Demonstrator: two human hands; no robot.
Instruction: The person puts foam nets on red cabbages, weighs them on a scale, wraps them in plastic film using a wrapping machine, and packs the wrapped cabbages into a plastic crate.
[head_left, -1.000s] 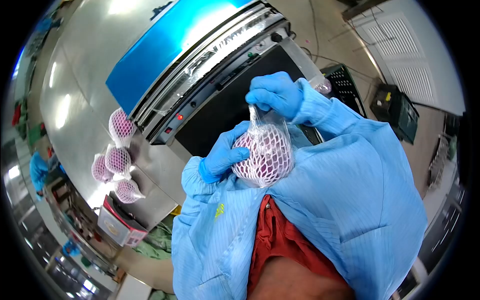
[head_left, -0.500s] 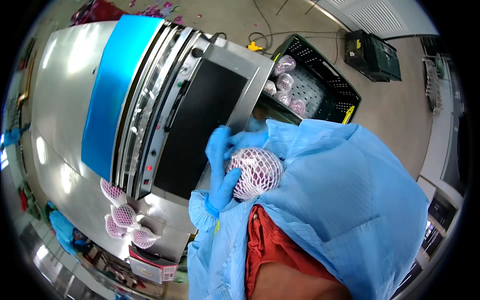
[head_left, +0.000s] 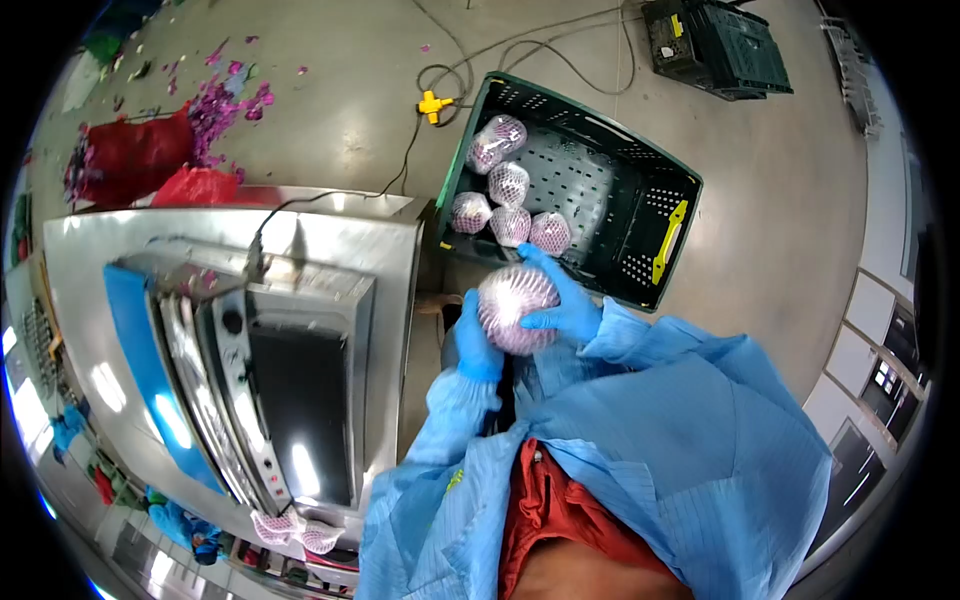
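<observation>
Between my two blue-gloved hands is a round, pink-purple item in a white foam net (head_left: pixel 516 308), with shiny film over its top. My left hand (head_left: pixel 477 340) grips its left side. My right hand (head_left: pixel 563 302) wraps its right side, thumb across the front. What is under the net is hard to make out. Just beyond stands a dark green crate (head_left: pixel 620 165), where several similar netted items (head_left: pixel 509 184) lie at the left end.
A film-wrapping machine (head_left: pixel 300 400) stands on a steel table (head_left: pixel 385 262) at left. More netted items (head_left: pixel 300 532) lie at its lower edge. Cables (head_left: pixel 545 47) with a yellow connector (head_left: pixel 433 106) cross the floor. A second crate (head_left: pixel 718 50) stands at the far right.
My body and view have turned from the wrapping machine toward the crate. The netted item has come along in both hands, and my right hand now wraps its right side.
</observation>
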